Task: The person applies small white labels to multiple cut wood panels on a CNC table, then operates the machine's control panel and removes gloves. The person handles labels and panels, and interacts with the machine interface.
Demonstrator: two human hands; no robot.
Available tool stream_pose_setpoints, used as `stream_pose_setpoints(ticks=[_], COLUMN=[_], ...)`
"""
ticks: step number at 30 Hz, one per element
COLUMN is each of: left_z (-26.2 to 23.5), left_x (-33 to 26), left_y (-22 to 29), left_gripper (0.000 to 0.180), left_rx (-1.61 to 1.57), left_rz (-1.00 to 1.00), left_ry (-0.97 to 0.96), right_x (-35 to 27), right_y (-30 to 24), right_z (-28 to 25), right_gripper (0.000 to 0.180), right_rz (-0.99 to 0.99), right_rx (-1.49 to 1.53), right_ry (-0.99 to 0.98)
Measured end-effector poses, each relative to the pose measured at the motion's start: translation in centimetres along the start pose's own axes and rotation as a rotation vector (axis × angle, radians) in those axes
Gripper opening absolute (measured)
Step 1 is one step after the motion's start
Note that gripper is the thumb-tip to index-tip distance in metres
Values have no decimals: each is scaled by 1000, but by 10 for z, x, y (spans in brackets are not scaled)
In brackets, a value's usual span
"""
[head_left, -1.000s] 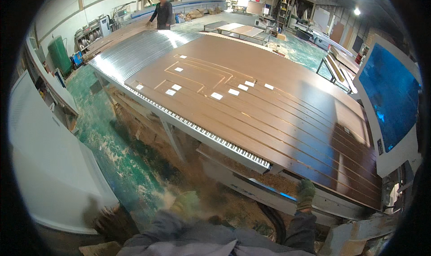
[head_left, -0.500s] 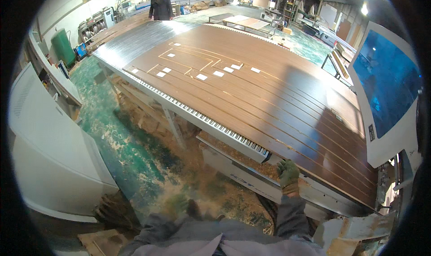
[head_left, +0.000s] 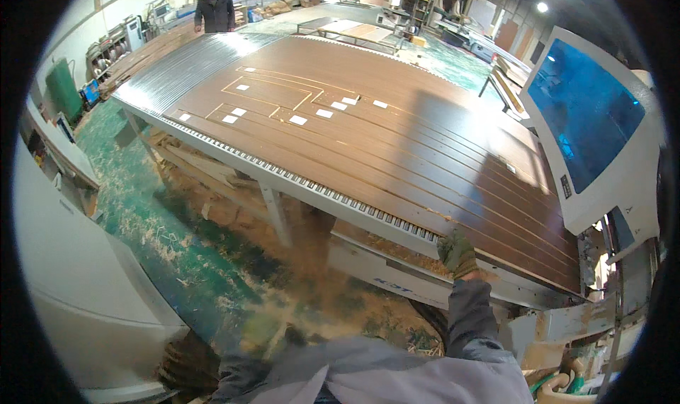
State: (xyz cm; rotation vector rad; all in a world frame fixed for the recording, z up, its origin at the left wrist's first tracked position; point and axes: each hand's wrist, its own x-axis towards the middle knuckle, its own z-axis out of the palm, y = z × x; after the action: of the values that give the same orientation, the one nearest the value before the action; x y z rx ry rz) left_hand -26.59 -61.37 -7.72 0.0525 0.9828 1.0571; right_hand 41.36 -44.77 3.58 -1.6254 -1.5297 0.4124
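Note:
My right hand (head_left: pixel 457 255), in a green work glove with a knitted cuff, is at the near edge of a large brown board (head_left: pixel 340 149). Its fingers are curled over that edge, beside the end of a rail of small rollers (head_left: pixel 333 190). Long grooves run across the board, which carries a cut outline and several small white labels (head_left: pixel 298 120). Low by my body, my left hand (head_left: pixel 261 332) is a greenish blur above the floor; its fingers cannot be made out.
A white machine housing with a blue window (head_left: pixel 588 113) stands at the right. Another pale cabinet (head_left: pixel 85 276) fills the left. Shavings litter the green floor (head_left: pixel 191 262). A person in dark clothes (head_left: pixel 214 10) stands beyond the far left end of the roller table (head_left: pixel 177 71).
My view has shifted, so the board and machines appear further left. My right hand now sits closer to the rail's end, still at the board's edge. The left hand remains low and blurred.

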Motion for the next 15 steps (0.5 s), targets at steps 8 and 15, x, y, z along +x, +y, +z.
stream_pose_setpoints(ticks=[8, 15], left_z=[-83, -93], left_x=[8, 36], left_y=[190, 295], left_gripper=[50, 48], left_rx=[56, 123], left_rz=[109, 161], left_ry=[67, 139], right_x=[49, 98], right_y=[-73, -177], right_z=[103, 159], right_gripper=[34, 24], right_rz=[673, -135], right_rx=[1024, -888], right_ry=[-2, -322])
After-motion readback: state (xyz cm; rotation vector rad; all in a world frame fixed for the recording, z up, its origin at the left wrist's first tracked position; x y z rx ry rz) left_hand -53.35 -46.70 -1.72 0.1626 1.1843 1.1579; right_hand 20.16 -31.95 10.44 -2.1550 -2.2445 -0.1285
